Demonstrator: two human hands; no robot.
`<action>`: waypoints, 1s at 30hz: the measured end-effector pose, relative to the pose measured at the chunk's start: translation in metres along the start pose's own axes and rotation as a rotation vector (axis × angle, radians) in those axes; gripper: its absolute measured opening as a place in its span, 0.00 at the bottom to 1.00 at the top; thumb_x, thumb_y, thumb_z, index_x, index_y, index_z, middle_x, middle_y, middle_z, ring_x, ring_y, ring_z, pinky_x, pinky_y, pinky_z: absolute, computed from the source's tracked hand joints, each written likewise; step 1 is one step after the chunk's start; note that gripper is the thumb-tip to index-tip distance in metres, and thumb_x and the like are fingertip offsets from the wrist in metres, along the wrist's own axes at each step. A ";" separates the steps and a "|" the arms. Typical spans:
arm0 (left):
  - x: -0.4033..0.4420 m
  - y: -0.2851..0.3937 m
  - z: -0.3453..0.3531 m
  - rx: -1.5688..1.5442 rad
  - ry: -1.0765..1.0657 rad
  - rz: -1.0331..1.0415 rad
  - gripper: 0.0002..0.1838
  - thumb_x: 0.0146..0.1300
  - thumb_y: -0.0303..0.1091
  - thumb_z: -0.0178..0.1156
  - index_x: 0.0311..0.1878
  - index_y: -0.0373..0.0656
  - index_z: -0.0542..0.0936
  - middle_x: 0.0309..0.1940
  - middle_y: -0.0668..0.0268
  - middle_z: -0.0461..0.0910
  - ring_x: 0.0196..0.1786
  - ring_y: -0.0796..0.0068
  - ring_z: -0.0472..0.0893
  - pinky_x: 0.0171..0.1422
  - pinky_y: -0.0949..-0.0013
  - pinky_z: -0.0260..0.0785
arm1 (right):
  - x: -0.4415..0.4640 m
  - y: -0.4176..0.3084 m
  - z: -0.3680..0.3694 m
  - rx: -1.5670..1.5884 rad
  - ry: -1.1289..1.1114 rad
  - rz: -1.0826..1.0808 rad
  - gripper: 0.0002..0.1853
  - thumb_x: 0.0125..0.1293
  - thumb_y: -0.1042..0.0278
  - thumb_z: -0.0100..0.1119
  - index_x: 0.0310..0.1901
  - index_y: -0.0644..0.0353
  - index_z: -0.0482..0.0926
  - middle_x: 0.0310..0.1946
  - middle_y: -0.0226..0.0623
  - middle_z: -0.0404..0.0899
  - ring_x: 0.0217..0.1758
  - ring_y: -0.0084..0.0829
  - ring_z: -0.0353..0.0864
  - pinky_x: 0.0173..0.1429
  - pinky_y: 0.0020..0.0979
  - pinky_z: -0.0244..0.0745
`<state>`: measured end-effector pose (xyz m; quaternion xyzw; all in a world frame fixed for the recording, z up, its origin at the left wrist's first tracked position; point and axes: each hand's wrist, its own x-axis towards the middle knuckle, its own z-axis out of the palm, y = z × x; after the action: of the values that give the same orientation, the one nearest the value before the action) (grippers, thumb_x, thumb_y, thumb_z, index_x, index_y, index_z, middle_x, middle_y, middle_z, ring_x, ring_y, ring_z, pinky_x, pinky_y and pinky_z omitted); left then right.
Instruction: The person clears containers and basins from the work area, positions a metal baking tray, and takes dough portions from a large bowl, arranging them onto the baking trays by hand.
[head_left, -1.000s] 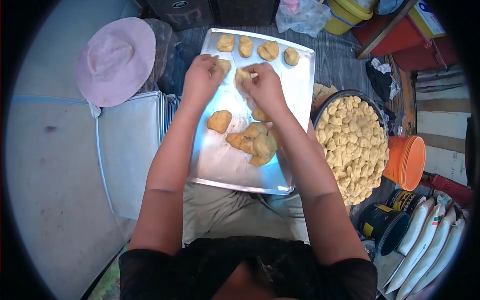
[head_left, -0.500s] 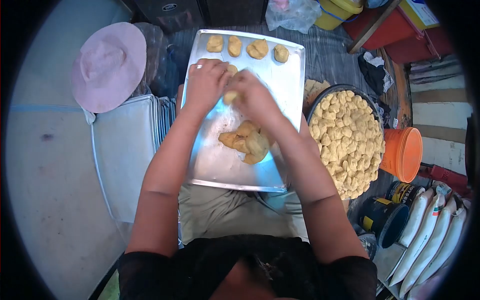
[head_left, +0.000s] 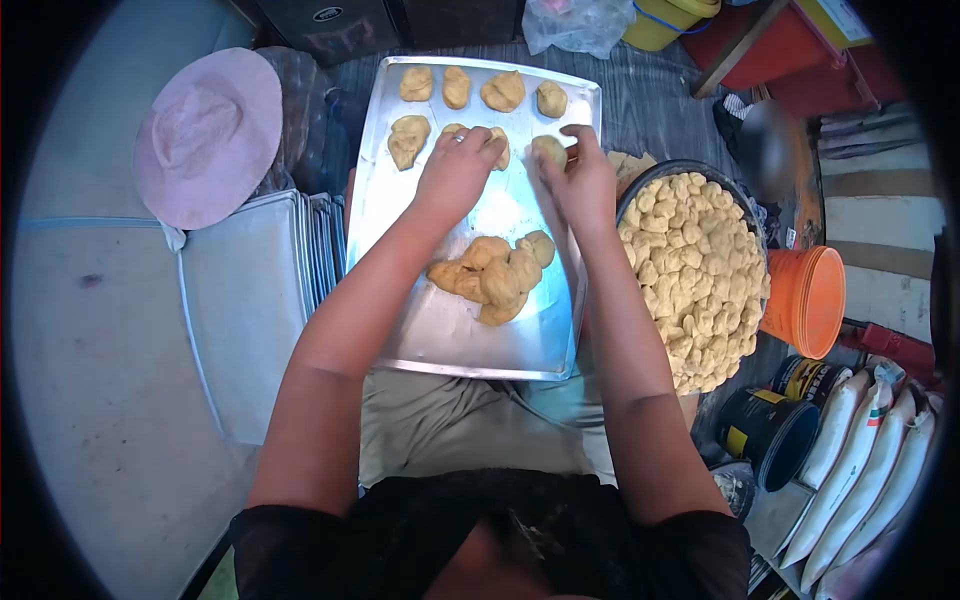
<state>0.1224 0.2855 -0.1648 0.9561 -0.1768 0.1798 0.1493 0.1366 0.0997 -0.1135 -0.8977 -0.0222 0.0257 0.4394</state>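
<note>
At 11 o'clock on the tray [head_left: 420, 340] lies a free dough piece [head_left: 408, 142], and at 12 my left hand [head_left: 460, 170] curls over two neighbouring pieces [head_left: 502, 152], whether gripping them I cannot tell. The dough heap [head_left: 500, 275] sits near 5, while at 2 my right hand [head_left: 585, 178] curves half open about a dough ball [head_left: 548, 150], its hold unclear. I judge I'm spacing the second row, which next calls for clean release.

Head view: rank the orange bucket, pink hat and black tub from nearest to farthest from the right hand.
1. Black tub: just right of the right hand.
2. Orange bucket: beyond the tub, farther right.
3. Pink hat: at the far left.
</note>
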 end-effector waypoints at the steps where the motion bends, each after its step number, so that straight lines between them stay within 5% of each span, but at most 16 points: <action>1: 0.004 0.002 0.002 -0.010 -0.017 -0.014 0.16 0.62 0.28 0.57 0.53 0.43 0.81 0.49 0.61 0.79 0.53 0.55 0.79 0.60 0.55 0.69 | 0.012 0.011 0.004 -0.048 0.049 -0.033 0.21 0.61 0.59 0.68 0.52 0.60 0.76 0.42 0.49 0.83 0.45 0.50 0.83 0.48 0.43 0.78; 7: 0.012 0.012 0.002 -0.060 -0.038 -0.035 0.16 0.64 0.30 0.57 0.54 0.42 0.80 0.50 0.58 0.79 0.53 0.54 0.78 0.62 0.54 0.68 | 0.019 0.024 0.025 -0.322 0.065 -0.118 0.27 0.60 0.45 0.66 0.52 0.58 0.77 0.41 0.45 0.83 0.43 0.51 0.83 0.48 0.44 0.78; 10: -0.004 0.021 -0.016 -0.077 0.081 -0.072 0.16 0.65 0.33 0.58 0.55 0.41 0.80 0.50 0.56 0.78 0.55 0.53 0.77 0.63 0.54 0.67 | -0.005 0.013 0.001 -0.286 0.103 -0.213 0.22 0.62 0.53 0.65 0.52 0.59 0.77 0.46 0.48 0.80 0.48 0.50 0.81 0.51 0.42 0.77; 12: -0.029 0.032 -0.047 -0.123 0.033 -0.178 0.18 0.65 0.36 0.59 0.56 0.41 0.80 0.50 0.56 0.78 0.56 0.52 0.77 0.64 0.54 0.67 | -0.032 0.020 -0.015 -0.198 -0.153 -0.224 0.21 0.62 0.57 0.65 0.53 0.59 0.78 0.44 0.47 0.80 0.50 0.48 0.80 0.53 0.39 0.76; 15: -0.062 0.047 -0.062 -0.389 -0.424 -0.105 0.20 0.66 0.42 0.61 0.55 0.40 0.80 0.50 0.55 0.78 0.53 0.53 0.77 0.59 0.57 0.69 | -0.074 0.044 -0.010 -0.103 -0.355 -0.342 0.17 0.61 0.63 0.65 0.51 0.59 0.81 0.43 0.44 0.80 0.50 0.44 0.79 0.55 0.35 0.75; 16: -0.074 0.051 -0.064 -0.476 -0.429 -0.145 0.20 0.65 0.42 0.63 0.55 0.40 0.80 0.49 0.55 0.78 0.52 0.54 0.78 0.58 0.58 0.70 | -0.083 0.047 -0.009 -0.084 -0.391 -0.408 0.16 0.60 0.65 0.66 0.50 0.58 0.82 0.42 0.43 0.80 0.50 0.42 0.79 0.56 0.33 0.74; 21: -0.109 0.035 -0.083 -0.849 -0.524 -0.446 0.19 0.60 0.34 0.68 0.54 0.40 0.81 0.45 0.58 0.79 0.46 0.65 0.79 0.53 0.66 0.72 | -0.076 0.047 -0.025 0.219 -0.445 -0.089 0.10 0.53 0.77 0.69 0.39 0.60 0.86 0.41 0.34 0.79 0.47 0.28 0.76 0.52 0.29 0.73; 22: -0.118 0.027 -0.080 -0.959 -0.504 -0.576 0.15 0.63 0.28 0.65 0.53 0.38 0.81 0.43 0.66 0.77 0.45 0.77 0.77 0.49 0.74 0.71 | -0.067 0.054 -0.020 0.234 -0.414 -0.114 0.10 0.54 0.78 0.68 0.40 0.60 0.86 0.41 0.34 0.79 0.47 0.27 0.76 0.53 0.28 0.73; 25: -0.129 0.007 -0.073 -1.003 -0.144 -0.882 0.12 0.64 0.27 0.63 0.50 0.36 0.81 0.46 0.65 0.76 0.45 0.76 0.78 0.50 0.73 0.71 | -0.045 0.026 -0.003 0.414 -0.378 -0.036 0.10 0.56 0.80 0.65 0.41 0.62 0.84 0.43 0.34 0.79 0.47 0.27 0.79 0.53 0.27 0.73; 27: -0.129 -0.017 -0.060 -0.873 0.150 -0.728 0.11 0.64 0.26 0.62 0.49 0.34 0.80 0.49 0.62 0.76 0.47 0.75 0.78 0.52 0.73 0.71 | -0.027 0.007 0.025 0.392 -0.377 -0.351 0.12 0.54 0.71 0.69 0.41 0.59 0.86 0.40 0.40 0.81 0.44 0.34 0.82 0.50 0.32 0.75; 30: -0.111 -0.028 -0.060 -0.426 0.181 -0.551 0.16 0.59 0.25 0.65 0.52 0.36 0.82 0.50 0.56 0.76 0.50 0.62 0.79 0.56 0.67 0.71 | -0.026 -0.026 0.070 0.067 -0.417 -0.401 0.16 0.54 0.71 0.70 0.46 0.60 0.83 0.42 0.46 0.78 0.49 0.47 0.80 0.53 0.39 0.76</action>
<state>0.0185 0.3629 -0.1616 0.8956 0.0683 0.1758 0.4030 0.1054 0.1689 -0.1347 -0.8356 -0.2883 0.1231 0.4511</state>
